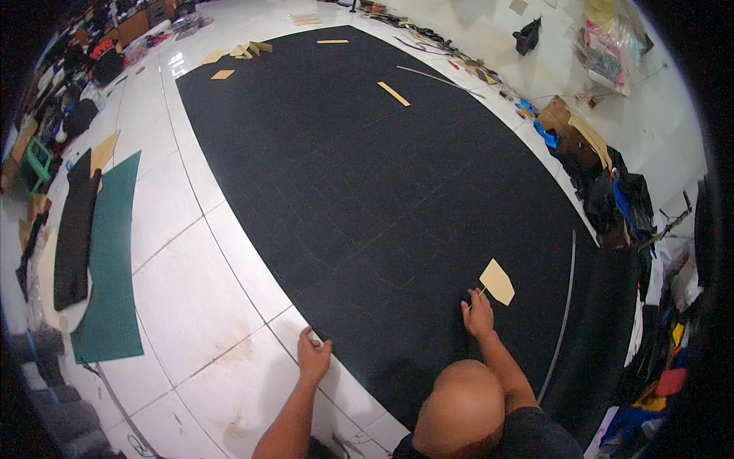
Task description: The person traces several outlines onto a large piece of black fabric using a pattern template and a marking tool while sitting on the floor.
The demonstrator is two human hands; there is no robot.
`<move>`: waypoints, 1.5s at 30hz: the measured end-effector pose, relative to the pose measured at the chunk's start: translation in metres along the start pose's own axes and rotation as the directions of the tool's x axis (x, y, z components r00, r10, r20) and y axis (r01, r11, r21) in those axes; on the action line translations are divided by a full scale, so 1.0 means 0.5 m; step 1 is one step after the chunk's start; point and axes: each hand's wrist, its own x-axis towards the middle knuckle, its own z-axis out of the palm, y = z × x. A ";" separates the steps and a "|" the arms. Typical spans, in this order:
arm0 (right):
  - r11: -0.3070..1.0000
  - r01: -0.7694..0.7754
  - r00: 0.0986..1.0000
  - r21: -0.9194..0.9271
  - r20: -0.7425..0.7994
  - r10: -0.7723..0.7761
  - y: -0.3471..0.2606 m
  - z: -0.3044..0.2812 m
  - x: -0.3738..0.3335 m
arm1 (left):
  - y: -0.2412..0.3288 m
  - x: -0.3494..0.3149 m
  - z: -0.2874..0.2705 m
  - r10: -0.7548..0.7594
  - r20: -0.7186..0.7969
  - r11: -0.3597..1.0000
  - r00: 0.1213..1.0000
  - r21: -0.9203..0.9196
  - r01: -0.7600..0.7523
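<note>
A large sheet of black fabric (344, 176) lies spread over the floor in front of me, marked with faint pale lines. My right hand (479, 315) is closed at the lower left corner of a small tan card pattern piece (498, 283), which seems pinched at that corner. At the fabric's left edge, my left hand (313, 357) has thumb and fingers pressed together, with a small whitish bit showing between them that is too small to name. A rounded bare shape (461, 405), perhaps my bent knee, hides part of my right arm.
White floor tiles (191, 321) border the fabric. Tan card strips (394, 93) and pieces lie on its far part. A thin metal ruler (566, 306) curves along the right. Green sheet (115, 268) and dark rolls stand left. Bags and scraps (619, 199) line the right wall.
</note>
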 end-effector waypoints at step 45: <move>0.985 -0.069 0.963 -0.161 -0.270 0.023 0.224 0.130 0.198 | 0.003 -0.389 -0.619 -0.350 -0.002 0.512 0.937 0.837 0.193</move>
